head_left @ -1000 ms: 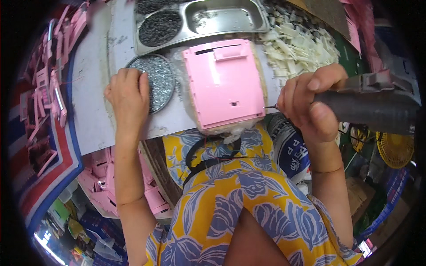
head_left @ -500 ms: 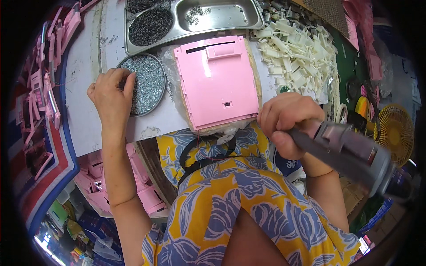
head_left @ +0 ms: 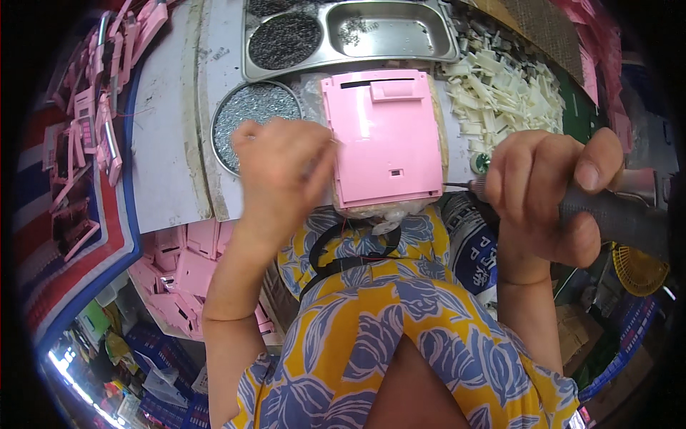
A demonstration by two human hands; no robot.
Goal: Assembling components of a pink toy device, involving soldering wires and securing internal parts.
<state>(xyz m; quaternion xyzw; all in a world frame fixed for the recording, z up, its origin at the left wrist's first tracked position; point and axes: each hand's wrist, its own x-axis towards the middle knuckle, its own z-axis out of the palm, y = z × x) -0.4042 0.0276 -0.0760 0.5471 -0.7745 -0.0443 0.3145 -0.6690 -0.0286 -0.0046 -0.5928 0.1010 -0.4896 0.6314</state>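
Pink rectangular plastic panel (head_left: 382, 146) on a plastic-wrapped pad (head_left: 389, 211).
The right hand (head_left: 539, 189) grips a dark-grey cylindrical driver (head_left: 632, 225); the left hand (head_left: 282, 164) is half-curled and blurred, any hold impossible to tell.

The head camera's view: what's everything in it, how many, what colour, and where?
pink panel: one, pink, centre
table: one, whitish, under the panel
round dish: one, grey rim, left of panel
small metal bits: many, silvery, in dish
metal tray: one, silver, top centre
tiny dark pieces: many, blackish, in tray
plastic pieces: many, cream-white, upper right
pink parts: many, pink, below table and far left
striped cloth: one, red-white-blue, left
round grille: one, yellow, right
power tool: one, grey, in right hand
background clutter: uncountable, mixed colours, edges
patterned clothing: yellow and blue, bottom centre
left hand: one, bare, blurred, between dish and panel
right hand: one, bare, right of panel
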